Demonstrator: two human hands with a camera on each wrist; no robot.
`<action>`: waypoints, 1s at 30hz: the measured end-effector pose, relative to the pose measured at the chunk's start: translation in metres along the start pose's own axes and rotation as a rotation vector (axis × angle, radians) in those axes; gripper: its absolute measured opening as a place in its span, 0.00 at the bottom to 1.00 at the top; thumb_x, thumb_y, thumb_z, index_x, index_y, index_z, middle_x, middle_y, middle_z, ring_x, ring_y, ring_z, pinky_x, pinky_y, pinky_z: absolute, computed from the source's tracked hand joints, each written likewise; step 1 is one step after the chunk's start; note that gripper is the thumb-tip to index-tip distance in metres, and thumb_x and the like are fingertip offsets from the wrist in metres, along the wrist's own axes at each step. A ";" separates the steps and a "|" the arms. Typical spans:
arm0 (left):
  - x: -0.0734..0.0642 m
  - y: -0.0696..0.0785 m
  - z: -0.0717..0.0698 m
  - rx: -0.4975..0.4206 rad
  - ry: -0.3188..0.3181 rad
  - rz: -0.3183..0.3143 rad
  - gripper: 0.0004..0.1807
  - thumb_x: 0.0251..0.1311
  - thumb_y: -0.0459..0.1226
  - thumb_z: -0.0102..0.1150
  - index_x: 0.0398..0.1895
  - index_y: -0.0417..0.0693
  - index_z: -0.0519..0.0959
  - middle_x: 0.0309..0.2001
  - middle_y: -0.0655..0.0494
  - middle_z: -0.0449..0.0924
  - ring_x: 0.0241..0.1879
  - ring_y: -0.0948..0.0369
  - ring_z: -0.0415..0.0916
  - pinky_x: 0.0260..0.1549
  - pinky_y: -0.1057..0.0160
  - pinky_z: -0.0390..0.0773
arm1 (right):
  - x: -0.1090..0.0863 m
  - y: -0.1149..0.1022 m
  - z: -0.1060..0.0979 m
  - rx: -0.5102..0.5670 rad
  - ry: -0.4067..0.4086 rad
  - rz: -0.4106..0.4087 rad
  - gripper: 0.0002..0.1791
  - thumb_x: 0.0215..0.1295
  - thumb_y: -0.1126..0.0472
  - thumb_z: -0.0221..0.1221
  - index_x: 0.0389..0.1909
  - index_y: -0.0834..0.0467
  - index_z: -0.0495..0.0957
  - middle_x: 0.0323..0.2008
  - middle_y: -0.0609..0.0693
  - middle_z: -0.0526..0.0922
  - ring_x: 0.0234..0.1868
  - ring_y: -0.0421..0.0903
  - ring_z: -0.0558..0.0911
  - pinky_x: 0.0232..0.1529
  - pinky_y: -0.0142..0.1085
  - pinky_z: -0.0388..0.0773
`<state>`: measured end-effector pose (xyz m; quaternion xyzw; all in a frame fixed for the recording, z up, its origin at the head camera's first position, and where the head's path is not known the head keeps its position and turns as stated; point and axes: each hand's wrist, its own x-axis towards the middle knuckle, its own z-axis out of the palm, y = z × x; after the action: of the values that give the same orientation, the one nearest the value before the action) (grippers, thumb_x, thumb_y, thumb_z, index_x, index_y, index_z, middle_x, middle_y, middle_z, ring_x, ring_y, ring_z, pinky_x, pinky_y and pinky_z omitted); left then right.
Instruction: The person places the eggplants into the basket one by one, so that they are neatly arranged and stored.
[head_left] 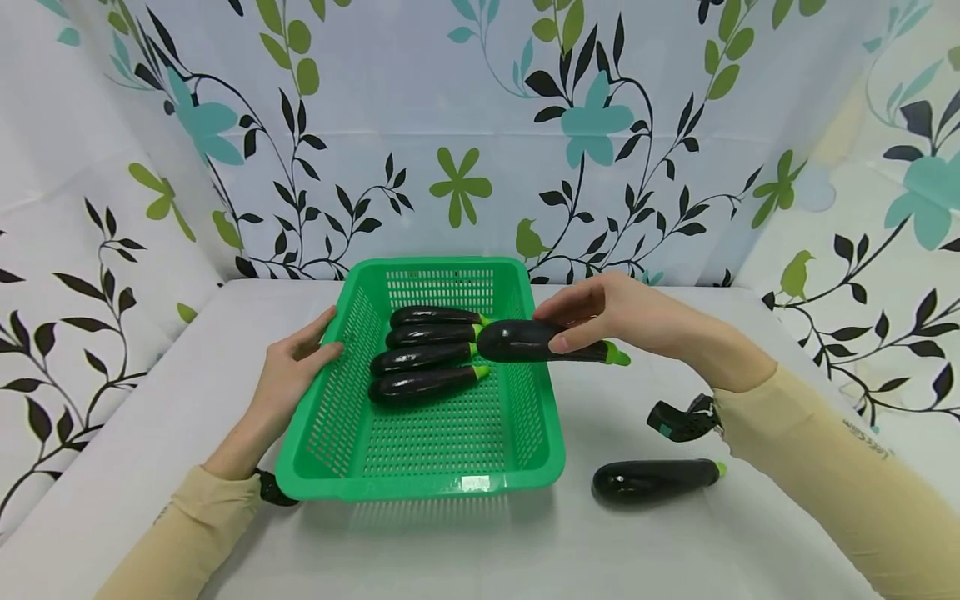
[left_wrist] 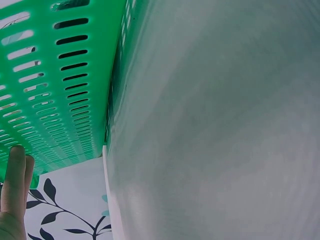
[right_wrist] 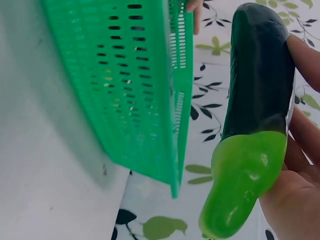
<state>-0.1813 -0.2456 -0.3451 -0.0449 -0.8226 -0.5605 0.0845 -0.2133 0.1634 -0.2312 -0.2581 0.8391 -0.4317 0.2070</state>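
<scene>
My right hand (head_left: pixel 592 312) holds a glossy dark eggplant (head_left: pixel 513 340) with a bright green stem, pinched between thumb and fingers. It hovers over the right rim of a green plastic basket (head_left: pixel 536 479), blunt end pointing left. In the right wrist view the green stem end (right_wrist: pixel 245 175) faces the camera. Inside the basket several eggplants (head_left: pixel 423 383) lie side by side, stems to the right. My left hand (head_left: pixel 288 371) grips the basket's left rim; the left wrist view shows two fingers (left_wrist: pixel 16 180) along the outer wall.
Another eggplant (head_left: pixel 652 482) lies on the white table (head_left: pixel 600 550) to the right of the basket. A black wrist device (head_left: pixel 682 419) shows beside the right sleeve. Behind the table hangs a white curtain (head_left: pixel 390 100) with a leaf and flower print.
</scene>
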 end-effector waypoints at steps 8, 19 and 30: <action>0.000 -0.001 -0.001 -0.004 0.004 -0.001 0.31 0.65 0.45 0.55 0.70 0.57 0.60 0.63 0.41 0.68 0.41 0.77 0.75 0.34 0.73 0.78 | 0.041 -0.034 0.018 0.066 -0.088 -0.074 0.23 0.50 0.52 0.70 0.50 0.50 0.81 0.48 0.47 0.82 0.51 0.45 0.79 0.56 0.42 0.72; 0.001 0.000 0.000 -0.012 0.013 0.024 0.30 0.65 0.43 0.55 0.70 0.55 0.61 0.64 0.43 0.67 0.43 0.79 0.74 0.35 0.76 0.77 | 0.095 -0.053 0.051 0.076 -0.152 -0.092 0.22 0.52 0.54 0.69 0.50 0.51 0.81 0.48 0.46 0.81 0.51 0.44 0.77 0.57 0.40 0.71; 0.002 -0.002 -0.002 0.015 0.027 0.029 0.30 0.64 0.44 0.56 0.70 0.55 0.62 0.63 0.44 0.68 0.43 0.80 0.73 0.36 0.76 0.76 | 0.122 -0.051 0.076 0.094 -0.191 -0.087 0.22 0.53 0.58 0.69 0.50 0.56 0.80 0.46 0.49 0.82 0.49 0.45 0.78 0.52 0.38 0.74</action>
<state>-0.1837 -0.2482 -0.3463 -0.0487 -0.8247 -0.5538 0.1042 -0.2525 0.0167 -0.2448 -0.3243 0.7822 -0.4527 0.2792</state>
